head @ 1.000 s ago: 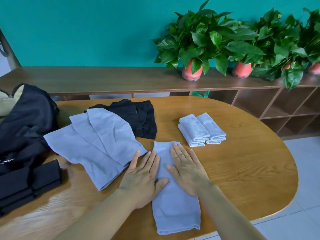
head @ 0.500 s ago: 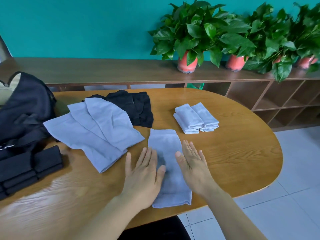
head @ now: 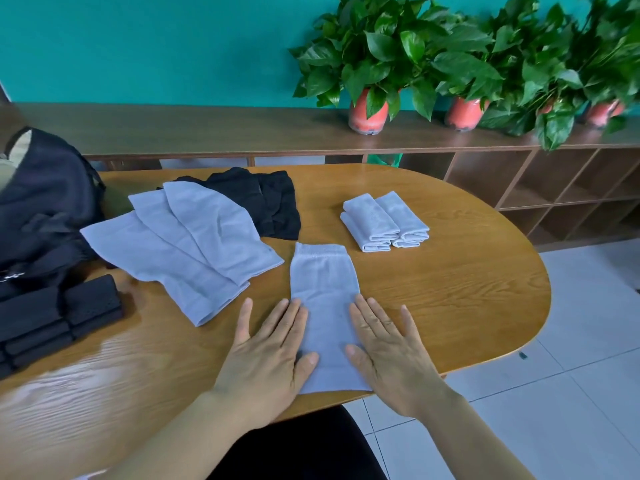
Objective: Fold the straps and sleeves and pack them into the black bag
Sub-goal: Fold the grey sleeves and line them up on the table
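Pins the sleeve (head: 323,282) flat at the near edge of the table (head: 450,289), left hand (head: 266,362) on its left border, right hand (head: 388,358) on its right, both with fingers straight, grasping nothing. Looks thin, light, soft and stretchy; probably slides on the polished wood and creases easily. Best pinched lightly at the near hem corners and carried toward the ribbed far cuff. Leaves the bag (head: 45,202) at far left, well apart.
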The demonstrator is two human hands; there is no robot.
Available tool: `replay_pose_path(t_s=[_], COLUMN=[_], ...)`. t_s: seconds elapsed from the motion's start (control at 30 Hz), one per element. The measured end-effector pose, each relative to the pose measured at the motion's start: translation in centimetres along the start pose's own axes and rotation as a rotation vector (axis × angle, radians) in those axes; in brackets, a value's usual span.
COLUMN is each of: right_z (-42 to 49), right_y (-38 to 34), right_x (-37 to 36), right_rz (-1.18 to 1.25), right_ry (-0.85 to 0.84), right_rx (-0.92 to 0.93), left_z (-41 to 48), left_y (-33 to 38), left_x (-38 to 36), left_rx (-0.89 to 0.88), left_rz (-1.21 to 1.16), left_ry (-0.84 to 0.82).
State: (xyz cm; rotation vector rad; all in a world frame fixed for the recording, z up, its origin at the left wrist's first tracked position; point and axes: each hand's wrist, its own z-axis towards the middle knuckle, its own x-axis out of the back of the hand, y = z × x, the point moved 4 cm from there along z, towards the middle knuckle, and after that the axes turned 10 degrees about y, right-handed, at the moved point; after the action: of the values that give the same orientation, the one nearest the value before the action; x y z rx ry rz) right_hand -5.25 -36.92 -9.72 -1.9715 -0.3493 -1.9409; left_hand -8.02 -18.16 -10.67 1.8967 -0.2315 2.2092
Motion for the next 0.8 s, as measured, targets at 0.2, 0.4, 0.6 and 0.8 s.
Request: replay_pose_path(t_s=[0.2,0.4,0.6,0.8], right_z=[0.1,0.2,-1.9,-3.3], right_y=[0.6,1.1,-0.5,-2.1], right_x=[0.3,1.0,3.1,1.0], right_rz=[-0.034,0.158,0.439,0.461], right_ry=[0.008,0.092,0.581,0.543], right_rx=[0.017,-0.058,-0.050,0.037], left_z=[0.2,0.1,-2.4,-2.2], left_y=[-1.1,-2.6,-1.2,-0.2], left_x=[1.1,2.0,3.2,3.6], left_rx=[-0.055,-0.070,-0.193,-0.207], left_rz=[0.062,-0.053,-0.331,-0.332], left_ry=[-0.039,0.029,0.260,0.354])
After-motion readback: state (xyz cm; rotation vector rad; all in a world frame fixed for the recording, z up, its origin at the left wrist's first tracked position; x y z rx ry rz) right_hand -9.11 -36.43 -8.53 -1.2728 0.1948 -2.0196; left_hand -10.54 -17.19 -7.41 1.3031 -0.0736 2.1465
